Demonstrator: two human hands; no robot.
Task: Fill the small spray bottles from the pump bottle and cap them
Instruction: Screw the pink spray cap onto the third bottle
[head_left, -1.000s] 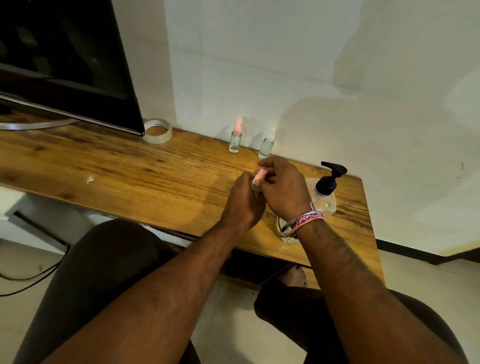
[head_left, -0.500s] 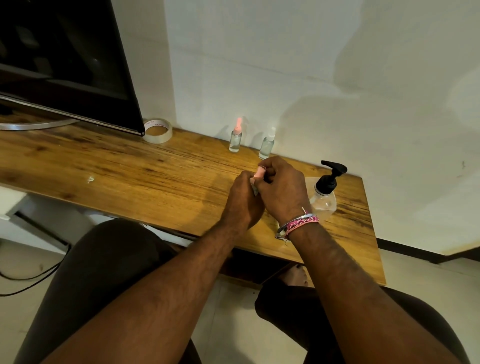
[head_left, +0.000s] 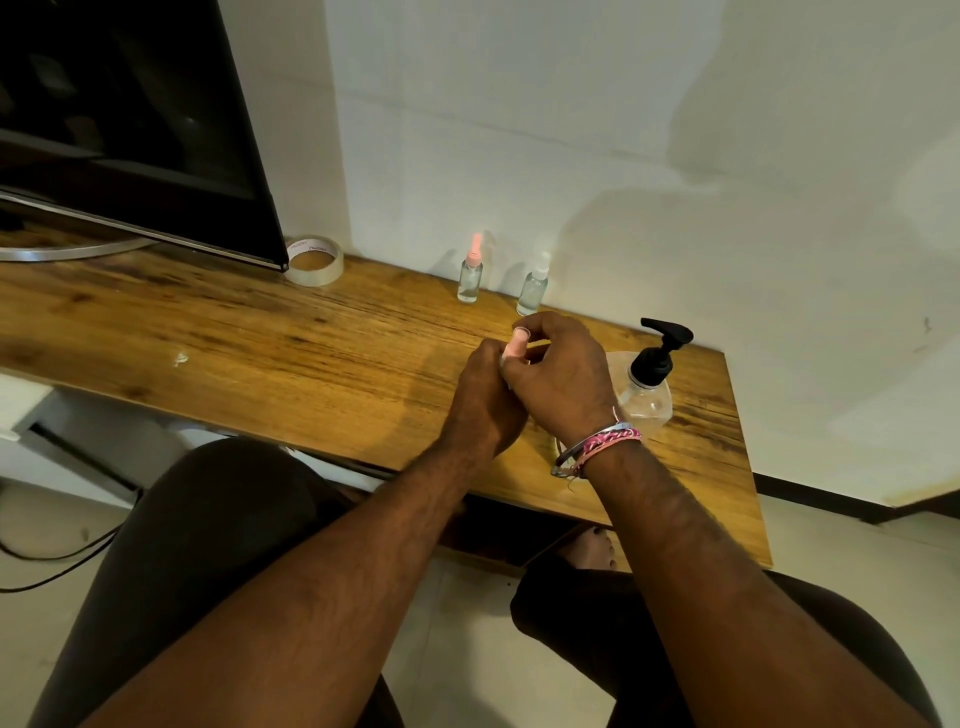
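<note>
Over the middle of the wooden desk (head_left: 260, 353) my left hand (head_left: 480, 400) grips a small spray bottle whose body is hidden in the fist. Only its pink cap (head_left: 517, 344) sticks out, and my right hand (head_left: 563, 379) pinches that cap from above. A clear pump bottle (head_left: 647, 384) with a black pump head stands just right of my right hand. Against the wall at the back stand two capped small bottles: one with a pink top (head_left: 470, 275), one with a white top (head_left: 534, 288).
A dark monitor (head_left: 119, 130) on a silver stand fills the desk's left end, with a roll of clear tape (head_left: 314, 260) beside it. The white wall runs along the desk's back edge. My knees sit under the front edge; cables lie on the floor at the left.
Both hands stay together on the small bottle. My right hand's fingers have shifted slightly on the pink cap; the two hands have barely moved otherwise.
</note>
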